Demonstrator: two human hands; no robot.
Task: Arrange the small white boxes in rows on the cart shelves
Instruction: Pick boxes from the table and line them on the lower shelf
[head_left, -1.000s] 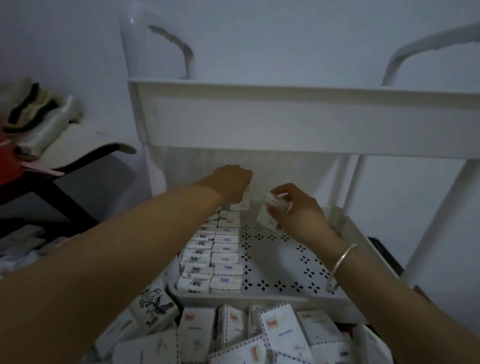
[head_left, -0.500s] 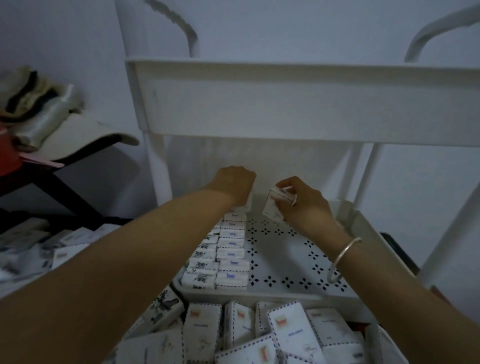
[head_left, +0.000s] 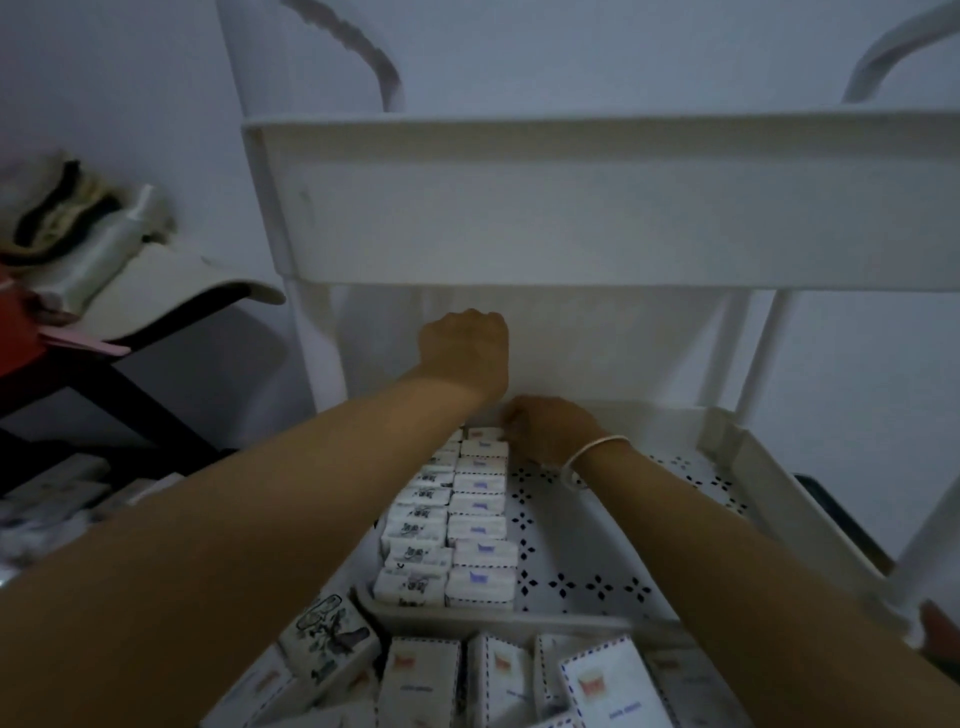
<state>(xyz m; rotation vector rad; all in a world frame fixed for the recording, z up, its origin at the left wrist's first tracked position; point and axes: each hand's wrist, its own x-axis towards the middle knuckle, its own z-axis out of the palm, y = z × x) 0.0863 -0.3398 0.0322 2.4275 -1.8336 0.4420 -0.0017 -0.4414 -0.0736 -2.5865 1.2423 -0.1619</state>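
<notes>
Right grip (head_left: 545, 431) sits at far end of box rows (head_left: 478, 512) on shelf (head_left: 597, 545), fingers curled against last box (head_left: 485, 434); pinch unclear. Left grip (head_left: 465, 348) fisted above it, contents hidden.

Left hand (head_left: 465, 349), frame centre: fingers turned away behind knuckles; grip contents not determinable.
Right hand (head_left: 551, 427), just below: fingertips hidden at far end of box rows (head_left: 478, 512); hold on box not determinable.
Box rows: left column part-covered by arm (head_left: 260, 519); print too small to read.
Loose boxes (head_left: 421, 675), lower frame: cut by bottom edge.
Upper shelf (head_left: 571, 208): inside hidden, right end cut off.
Clutter (head_left: 78, 234), left edge: blurred, cut off.
</notes>
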